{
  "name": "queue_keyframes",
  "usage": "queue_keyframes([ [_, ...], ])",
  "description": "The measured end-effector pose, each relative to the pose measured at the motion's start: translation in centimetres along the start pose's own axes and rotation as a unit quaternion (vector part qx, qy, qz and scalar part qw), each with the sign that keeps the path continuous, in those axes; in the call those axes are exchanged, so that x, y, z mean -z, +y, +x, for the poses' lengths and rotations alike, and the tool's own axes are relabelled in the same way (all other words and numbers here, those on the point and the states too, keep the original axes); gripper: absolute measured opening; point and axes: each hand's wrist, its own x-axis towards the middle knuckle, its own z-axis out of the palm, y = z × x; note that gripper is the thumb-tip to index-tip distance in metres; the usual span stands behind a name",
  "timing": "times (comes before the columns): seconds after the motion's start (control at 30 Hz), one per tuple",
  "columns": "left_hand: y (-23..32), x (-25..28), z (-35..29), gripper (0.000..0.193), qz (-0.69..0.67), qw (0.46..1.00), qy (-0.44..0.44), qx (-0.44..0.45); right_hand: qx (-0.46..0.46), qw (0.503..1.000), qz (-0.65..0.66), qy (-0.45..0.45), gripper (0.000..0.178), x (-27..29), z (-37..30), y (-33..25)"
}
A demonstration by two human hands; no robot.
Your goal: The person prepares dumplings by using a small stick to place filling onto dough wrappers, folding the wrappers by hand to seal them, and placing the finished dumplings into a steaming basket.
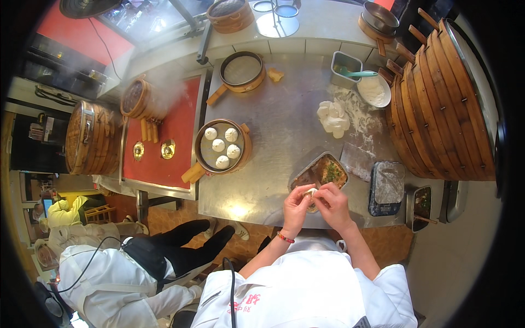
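Observation:
Above the near edge of the steel table, my left hand (296,209) and my right hand (334,208) meet, fingers pinched around a small white dough bun (310,192). Fingers hide most of that bun. Just beyond them lies a metal tray (343,165) of brown filling with chopped greens, partly covered by my hands. Farther off, a pile of round white dough wrappers (332,118) rests on the floured steel. To the left, several pleated buns (219,145) sit spaced apart in a round wooden steamer (247,148) with a handle.
A flour-dusted scale (387,185) and stacked wooden steamers (437,104) stand at right. Behind are a flour bowl (374,91), a metal container (343,80) with a green-handled tool and another steamer (240,72). Left, a steamer (136,99) steams on the red counter (170,131); a co-worker (104,273) stands nearby.

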Motion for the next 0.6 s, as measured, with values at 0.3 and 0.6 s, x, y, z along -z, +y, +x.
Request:
queue_keyframes([
  [0.3, -0.7, 0.7, 0.3, 0.027, 0.132, 0.991, 0.017, -0.015, 0.021, 0.998, -0.034, -0.040, 0.011, 0.4, 0.3, 0.4],
  [0.6, 2.6, -0.8, 0.0, 0.042, 0.164, 0.986, -0.019, 0.008, -0.048, 0.997, 0.015, -0.063, 0.010, 1.3, 1.0, 0.2],
])
